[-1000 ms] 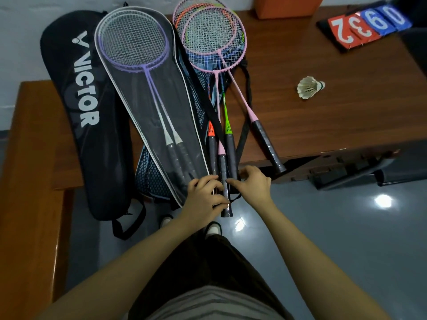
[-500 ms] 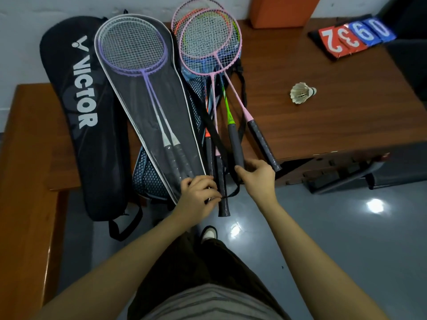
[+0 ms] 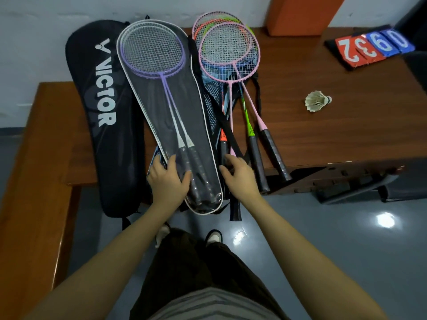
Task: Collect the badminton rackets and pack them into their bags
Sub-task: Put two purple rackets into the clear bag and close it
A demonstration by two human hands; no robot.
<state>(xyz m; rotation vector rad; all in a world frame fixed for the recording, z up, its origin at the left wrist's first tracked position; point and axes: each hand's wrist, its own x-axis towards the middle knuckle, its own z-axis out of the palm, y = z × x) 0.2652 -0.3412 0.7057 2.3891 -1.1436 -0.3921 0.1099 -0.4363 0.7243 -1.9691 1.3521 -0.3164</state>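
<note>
A clear racket bag (image 3: 184, 116) with white trim lies on the desk and holds two purple rackets (image 3: 153, 50). My left hand (image 3: 168, 180) rests flat on its lower left part, over the black grips inside. My right hand (image 3: 240, 177) has its fingers curled at the bag's lower right rim, beside the orange racket's handle (image 3: 223, 144). Loose pink (image 3: 265, 132), green (image 3: 250, 132) and orange rackets lie to the right on a blue mesh bag (image 3: 213, 100). A black Victor bag (image 3: 104, 93) lies on the left.
A shuttlecock (image 3: 317, 101) sits on the brown desk (image 3: 335, 135) to the right. A flip scoreboard (image 3: 372, 46) and an orange box (image 3: 300, 13) stand at the back. A wooden bench (image 3: 34, 181) runs along the left. The bags and handles overhang the desk's front edge above a grey floor.
Both hands let go of the loose racket handles. My left hand moved left onto the clear bag and my right hand moved to the bag's right rim. The green racket now lies free.
</note>
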